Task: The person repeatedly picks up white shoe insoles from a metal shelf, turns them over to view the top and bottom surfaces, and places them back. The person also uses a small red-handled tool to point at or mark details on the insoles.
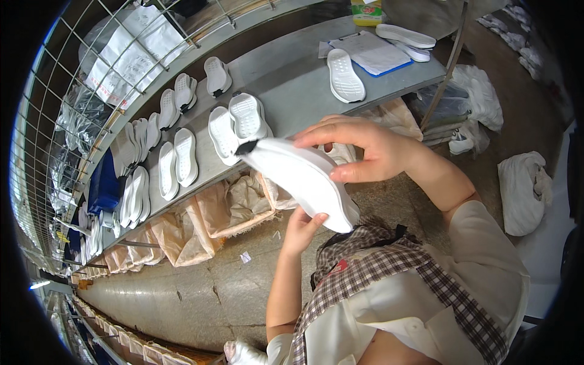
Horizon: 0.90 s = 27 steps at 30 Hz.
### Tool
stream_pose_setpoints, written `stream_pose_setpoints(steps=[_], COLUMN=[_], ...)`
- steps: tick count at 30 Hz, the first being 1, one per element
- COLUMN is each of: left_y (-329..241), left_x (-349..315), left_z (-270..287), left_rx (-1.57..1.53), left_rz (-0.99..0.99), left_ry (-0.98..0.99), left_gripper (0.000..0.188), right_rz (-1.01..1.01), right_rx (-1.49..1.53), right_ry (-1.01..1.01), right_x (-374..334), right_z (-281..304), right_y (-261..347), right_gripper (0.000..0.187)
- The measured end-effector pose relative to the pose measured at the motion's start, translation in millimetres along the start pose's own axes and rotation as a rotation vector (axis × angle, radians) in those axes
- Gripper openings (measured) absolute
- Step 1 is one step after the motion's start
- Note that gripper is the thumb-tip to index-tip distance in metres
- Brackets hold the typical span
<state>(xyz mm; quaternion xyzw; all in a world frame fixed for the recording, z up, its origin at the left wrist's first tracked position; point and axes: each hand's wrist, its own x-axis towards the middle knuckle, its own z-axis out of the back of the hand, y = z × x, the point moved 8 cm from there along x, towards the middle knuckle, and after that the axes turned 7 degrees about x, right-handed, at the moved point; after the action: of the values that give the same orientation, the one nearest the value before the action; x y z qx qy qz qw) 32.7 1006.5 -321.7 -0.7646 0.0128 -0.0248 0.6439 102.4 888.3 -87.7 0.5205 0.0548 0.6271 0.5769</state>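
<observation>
The person is holding one white shoe sole (pixel 301 179) up in the air in front of the chest, well above the floor and off the near edge of the bench (pixel 292 91). The right hand (pixel 365 149) is pinching its upper edge, fingers curled over the top and thumb along the side; the left hand (pixel 299 230) is supporting the lower end from beneath, its grip closed lightly on the sole. A dark tip is showing at the sole's far end, though what it is cannot be told.

Judging by the layout, the work looks to be partway through: many white soles (pixel 182 155) are lying in rows along the bench, more toward its left end, while a single sole (pixel 345 76) is sitting beside a clipboard with papers (pixel 372 53) near the right end.
</observation>
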Motion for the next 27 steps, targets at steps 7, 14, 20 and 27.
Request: stream_pose_setpoints(steps=[7,14,20,27], left_y=[3.2,-14.2,-31.3,-31.1], left_x=[3.9,-4.9,-16.5,-17.3], left_z=[7.3,74.6,78.2,79.9], left_rx=[0.038,0.621,0.756,0.766], left_rz=[-0.001,-0.218,-0.399,-0.363], left_ry=[-0.048,-0.708,-0.754,-0.775], left_gripper=[0.042,0.035,0.040,0.037], right_rz=[-0.076,-0.058,0.048,0.051], right_rx=[0.090,-0.083,-0.059,-0.050], right_ry=[-0.085,-0.108,-0.112,-0.112], right_x=[-1.2,-8.6,-12.4,-10.8], right_z=[3.0,-4.5,-10.4,-12.7], right_y=[-10.5,-20.6,-17.7,-16.9], right_gripper=[0.046,0.043,0.041,0.047])
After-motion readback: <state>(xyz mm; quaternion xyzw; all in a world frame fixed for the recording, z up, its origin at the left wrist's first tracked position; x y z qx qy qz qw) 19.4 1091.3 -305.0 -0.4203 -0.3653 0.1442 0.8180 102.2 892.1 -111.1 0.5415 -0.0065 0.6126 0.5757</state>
